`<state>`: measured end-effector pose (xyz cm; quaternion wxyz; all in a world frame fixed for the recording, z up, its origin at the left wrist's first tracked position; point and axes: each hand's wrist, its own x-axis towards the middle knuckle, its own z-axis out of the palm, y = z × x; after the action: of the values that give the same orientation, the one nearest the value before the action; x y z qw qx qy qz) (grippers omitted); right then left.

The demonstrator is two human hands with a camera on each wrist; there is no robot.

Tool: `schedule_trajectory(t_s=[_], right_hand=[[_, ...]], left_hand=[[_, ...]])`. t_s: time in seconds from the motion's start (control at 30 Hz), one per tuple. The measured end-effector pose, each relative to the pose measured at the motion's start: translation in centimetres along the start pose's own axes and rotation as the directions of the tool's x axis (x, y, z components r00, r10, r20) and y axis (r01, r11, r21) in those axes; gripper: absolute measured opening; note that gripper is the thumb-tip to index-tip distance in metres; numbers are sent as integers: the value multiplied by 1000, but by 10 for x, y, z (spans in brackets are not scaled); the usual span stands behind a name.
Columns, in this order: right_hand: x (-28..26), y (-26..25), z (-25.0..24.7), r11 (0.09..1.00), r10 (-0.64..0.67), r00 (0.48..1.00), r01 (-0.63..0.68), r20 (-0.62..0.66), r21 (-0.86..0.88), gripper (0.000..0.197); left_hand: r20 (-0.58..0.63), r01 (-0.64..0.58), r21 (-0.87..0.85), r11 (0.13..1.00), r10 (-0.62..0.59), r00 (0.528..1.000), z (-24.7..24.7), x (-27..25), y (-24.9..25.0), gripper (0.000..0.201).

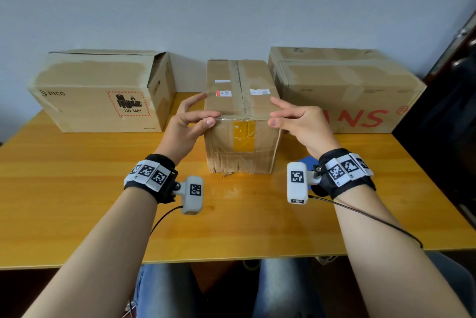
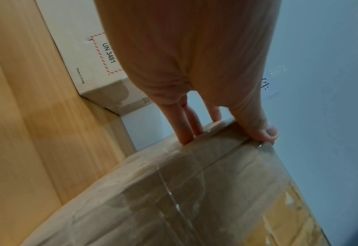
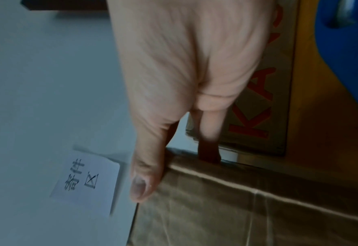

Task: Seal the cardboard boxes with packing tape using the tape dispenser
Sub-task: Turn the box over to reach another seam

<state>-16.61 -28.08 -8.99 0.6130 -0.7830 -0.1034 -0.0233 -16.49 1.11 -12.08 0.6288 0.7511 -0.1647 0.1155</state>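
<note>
A small cardboard box (image 1: 240, 114) stands in the middle of the head view on a yellow wooden tabletop (image 1: 77, 189), its top seam already covered by a strip of clear tape and a yellow patch showing on its near face. The left hand (image 1: 186, 124) sits at the box's upper left near corner, fingers straight and spread; in the left wrist view the fingertips (image 2: 186, 136) and thumb touch the taped edge of the box without curling round it. The right hand (image 1: 298, 122) sits at the upper right near corner, likewise spread wide, thumb lying along the top edge in the right wrist view and fingers reaching down the far side. Neither hand holds anything.

A larger box printed PICO (image 1: 103, 91) stands at the left of the frame with one flap lifted, well apart from the small box. Another large box with red letters (image 1: 345, 91) stands at the right, just beside the small box. A blue object (image 1: 306, 159) shows partly behind the right wrist; what it is cannot be told.
</note>
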Motion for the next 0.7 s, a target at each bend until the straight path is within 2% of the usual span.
schedule_trajectory(t_s=[0.13,0.33,0.57,0.63,0.7], right_hand=[[-2,5,-4,994,28,999,-29,17,108,16],[-5,8,-4,992,1,1000,-4,25,124,16],[-16,11,3,990,-41,999,45,-35,131,20],[-20,9,5,992,-44,998,49,-49,113,22],[-21,5,6,997,-41,997,45,-62,69,21]], left_hand=[[27,-9,-6,1000,9,1000,3,-5,0,20],[36,22,-3,1000,-22,999,6,-11,-2,36],[49,38,26,999,-40,998,7,-18,1,34],[42,81,-9,997,-80,996,6,-18,6,32],[-16,138,-37,990,-139,990,9,-19,15,28]])
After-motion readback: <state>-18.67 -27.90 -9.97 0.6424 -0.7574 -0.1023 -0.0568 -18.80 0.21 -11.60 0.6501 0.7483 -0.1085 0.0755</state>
